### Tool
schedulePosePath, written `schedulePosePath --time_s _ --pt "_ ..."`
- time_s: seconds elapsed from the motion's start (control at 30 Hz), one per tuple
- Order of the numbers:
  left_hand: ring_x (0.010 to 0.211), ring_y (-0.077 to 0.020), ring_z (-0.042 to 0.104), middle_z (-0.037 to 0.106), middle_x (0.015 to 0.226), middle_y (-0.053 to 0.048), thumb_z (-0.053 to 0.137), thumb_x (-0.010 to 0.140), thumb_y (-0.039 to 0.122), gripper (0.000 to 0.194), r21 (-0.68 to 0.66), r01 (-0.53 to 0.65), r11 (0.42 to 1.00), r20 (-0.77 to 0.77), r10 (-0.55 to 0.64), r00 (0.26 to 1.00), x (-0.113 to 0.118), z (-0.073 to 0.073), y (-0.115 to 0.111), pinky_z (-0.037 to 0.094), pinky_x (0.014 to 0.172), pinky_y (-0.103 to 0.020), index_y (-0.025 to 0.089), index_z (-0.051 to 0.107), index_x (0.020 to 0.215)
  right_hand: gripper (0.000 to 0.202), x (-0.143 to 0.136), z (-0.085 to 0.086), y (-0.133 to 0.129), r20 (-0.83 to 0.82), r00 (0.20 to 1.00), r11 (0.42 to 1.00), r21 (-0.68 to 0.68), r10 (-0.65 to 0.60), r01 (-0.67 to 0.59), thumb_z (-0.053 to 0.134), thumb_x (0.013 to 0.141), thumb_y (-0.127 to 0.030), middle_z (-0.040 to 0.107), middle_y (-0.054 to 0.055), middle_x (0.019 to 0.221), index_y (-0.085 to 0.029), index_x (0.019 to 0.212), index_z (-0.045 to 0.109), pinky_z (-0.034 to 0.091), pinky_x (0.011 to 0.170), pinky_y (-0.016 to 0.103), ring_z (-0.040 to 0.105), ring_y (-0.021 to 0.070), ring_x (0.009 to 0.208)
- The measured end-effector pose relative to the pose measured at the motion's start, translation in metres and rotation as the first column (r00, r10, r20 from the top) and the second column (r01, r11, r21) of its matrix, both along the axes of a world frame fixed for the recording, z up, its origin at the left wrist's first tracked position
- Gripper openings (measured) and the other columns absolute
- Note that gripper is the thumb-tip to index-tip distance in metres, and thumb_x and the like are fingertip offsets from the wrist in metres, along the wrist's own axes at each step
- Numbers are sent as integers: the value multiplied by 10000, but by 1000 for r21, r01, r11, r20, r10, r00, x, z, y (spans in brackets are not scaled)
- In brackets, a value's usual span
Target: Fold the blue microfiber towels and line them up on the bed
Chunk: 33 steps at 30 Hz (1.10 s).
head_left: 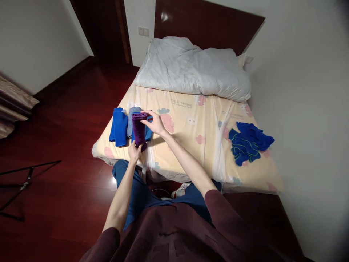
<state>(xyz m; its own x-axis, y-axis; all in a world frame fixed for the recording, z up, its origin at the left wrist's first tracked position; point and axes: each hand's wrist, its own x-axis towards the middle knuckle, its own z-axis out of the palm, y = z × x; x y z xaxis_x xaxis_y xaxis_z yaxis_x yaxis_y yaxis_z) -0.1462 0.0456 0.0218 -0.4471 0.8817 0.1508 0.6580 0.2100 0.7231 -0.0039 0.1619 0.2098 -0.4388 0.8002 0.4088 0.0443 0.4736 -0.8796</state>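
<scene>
2 arms [121,198] [188,160] reach forward, the left grip [135,151] curled below the pinching right grip [156,123].

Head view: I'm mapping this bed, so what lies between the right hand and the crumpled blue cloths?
In the head view, the printed bedsheet lies between the right hand and the crumpled blue cloths.

"from where does the head view look?"
"from the wearer's head, forward and down: shirt [191,222] nearest, bed [184,127] within arm's reach, headboard [208,22] at the far end."
</scene>
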Motion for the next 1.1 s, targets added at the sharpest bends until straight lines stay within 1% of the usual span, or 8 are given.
schedulePosePath --time_s 0.17,0.3,0.43,0.53,0.63,0.8,0.93,1.1 --pt "731 -239 645 681 822 -56 588 891 497 396 -28 16 999 24 -15 1000 2 -1 3 504 700 -335 178 643 1119 522 2 0 3 20 999 1000 0 30 -30 721 871 -378 691 71 1285 -211 1351 602 532 1046 390 667 220 1163" --pt "1017 -265 644 553 1385 -203 610 903 492 742 103 -107 989 40 104 994 12 5 -9 542 858 -382 132 371 1505 822 9 -12 1 25 999 1000 -10 -29 29 768 841 -437 472 115 1562 -263 1544 380 459 1132 456 523 271 1373" --pt "1140 -275 593 457 1457 -217 439 995 434 642 103 -277 955 96 268 959 42 -1 -54 545 900 -413 160 285 1555 840 36 -63 -14 28 984 979 -98 -177 179 757 842 -484 381 148 1619 -270 1545 349 474 1103 464 513 275 1375" --pt "1023 -254 640 651 1163 -132 365 1011 380 396 -26 62 998 179 -56 982 80 -21 -101 558 899 -423 210 588 1290 574 78 -123 -40 87 968 925 -286 -234 250 742 846 -467 598 140 1425 -225 1338 570 554 980 405 655 221 1165" --pt "1087 -261 642 692 1118 -109 383 983 333 331 -109 545 831 264 -504 822 124 -47 -145 526 1005 -449 257 684 1098 328 140 -178 -78 195 973 816 -537 -127 214 797 789 -387 753 100 1074 -169 1014 698 582 897 361 723 182 948" --pt "1111 -258 667 728 1128 -93 497 920 339 279 -278 940 200 465 -828 313 163 -91 -176 509 1016 -397 285 735 1055 343 270 -211 -129 170 933 553 -766 -318 328 825 716 -386 779 94 899 -150 939 715 580 658 264 729 166 731" --pt "1141 -230 676 736 1191 -89 470 940 288 348 -610 770 189 456 -711 536 153 -117 -161 486 992 -310 221 696 1195 294 379 -197 -132 242 623 354 -648 -744 675 785 695 -358 764 78 895 -161 901 710 542 605 220 704 144 688" --pt "1173 -271 674 726 1225 -139 401 958 208 368 -793 565 228 313 -643 699 141 -127 -136 492 948 -317 171 686 1186 372 496 -172 -99 314 333 157 -473 -889 867 635 770 -320 723 84 1009 -152 1098 679 546 676 251 669 140 762"
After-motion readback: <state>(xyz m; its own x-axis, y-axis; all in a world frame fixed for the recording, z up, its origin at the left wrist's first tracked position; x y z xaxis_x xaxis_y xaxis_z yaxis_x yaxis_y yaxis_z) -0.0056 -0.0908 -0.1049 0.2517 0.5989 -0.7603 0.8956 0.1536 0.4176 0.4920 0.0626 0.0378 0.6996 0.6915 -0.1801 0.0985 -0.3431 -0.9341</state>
